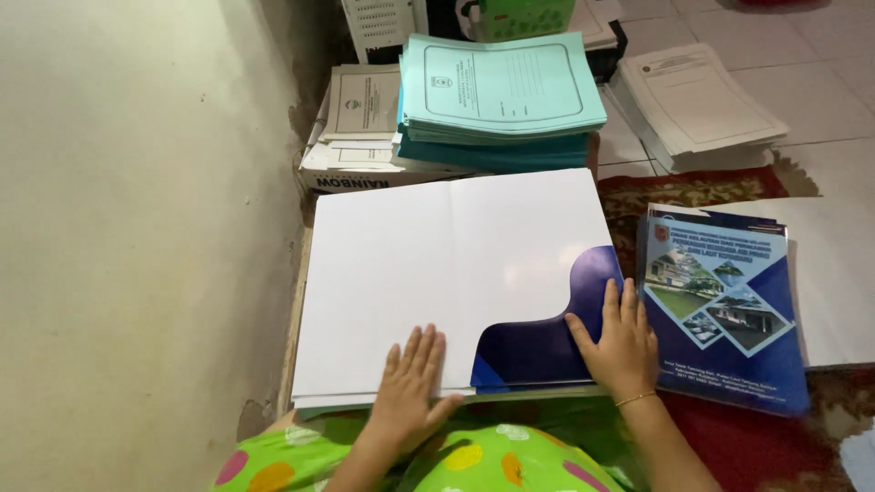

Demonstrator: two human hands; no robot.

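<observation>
I see an open white folder point(447, 273) lying flat on a low board, its blue pocket flap point(547, 337) at the lower right. My left hand point(410, 383) lies open, palm down, on the folder's near edge by the centre crease. My right hand point(624, 342) is also open and flat, fingers spread on the flap's right edge, gripping nothing. Just right of it lies a stack of blue printed folders point(725, 310) on a red rug point(693, 187). Behind are teal booklets point(501, 87) and white papers point(697, 100). Risks, as I judge: uneven pressing could skew the flap or crease the card, and the right wrist could nudge the blue stack.
</observation>
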